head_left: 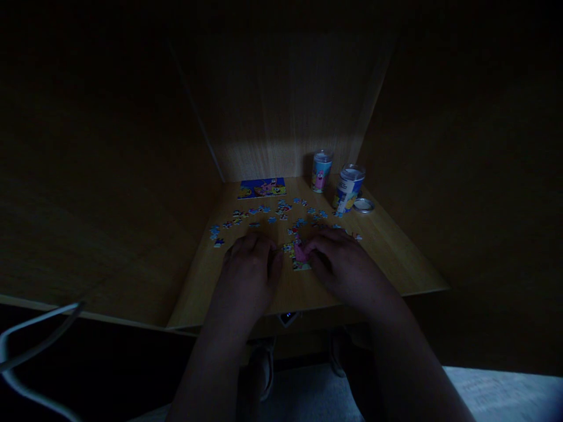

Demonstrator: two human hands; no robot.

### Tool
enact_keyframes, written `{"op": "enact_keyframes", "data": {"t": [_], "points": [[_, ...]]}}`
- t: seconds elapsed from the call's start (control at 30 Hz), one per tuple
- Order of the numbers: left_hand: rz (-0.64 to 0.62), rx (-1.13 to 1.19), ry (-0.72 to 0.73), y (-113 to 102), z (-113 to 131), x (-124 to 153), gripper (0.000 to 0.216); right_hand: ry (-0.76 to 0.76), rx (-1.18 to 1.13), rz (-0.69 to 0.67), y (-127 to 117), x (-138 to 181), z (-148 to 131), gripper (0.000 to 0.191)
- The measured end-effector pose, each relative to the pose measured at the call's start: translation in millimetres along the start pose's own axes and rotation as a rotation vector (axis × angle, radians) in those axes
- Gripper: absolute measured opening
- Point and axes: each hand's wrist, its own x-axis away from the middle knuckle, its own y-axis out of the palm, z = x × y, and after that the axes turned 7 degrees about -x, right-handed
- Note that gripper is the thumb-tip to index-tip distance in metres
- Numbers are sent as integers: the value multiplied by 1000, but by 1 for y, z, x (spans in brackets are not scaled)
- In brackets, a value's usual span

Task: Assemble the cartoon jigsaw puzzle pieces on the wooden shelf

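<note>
The scene is dim. Both my hands rest on a small wooden desk (396, 258). My left hand (250, 266) lies knuckles up with its fingers curled down beside a small joined cluster of puzzle pieces (299, 258). My right hand (341, 258) has its fingertips pressed on that pink and yellow cluster from the right. Several loose blue puzzle pieces (272, 214) are scattered farther back on the desk. A finished-picture card (263, 188) lies at the back left of the desk.
Two cartoon-printed tubes stand at the back right: one closed (321, 171), one open (349, 189) with its round lid (363, 205) lying beside it. Wooden walls (281, 117) enclose the desk on three sides. A white cable (30, 346) loops at the lower left. My shoes (264, 366) show below.
</note>
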Motion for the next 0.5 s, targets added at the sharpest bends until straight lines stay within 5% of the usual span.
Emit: {"op": "enact_keyframes", "data": {"t": [0.5], "points": [[-6,12,10,2,-2,1,10,2,3,-4,1,-1,0,20]]}}
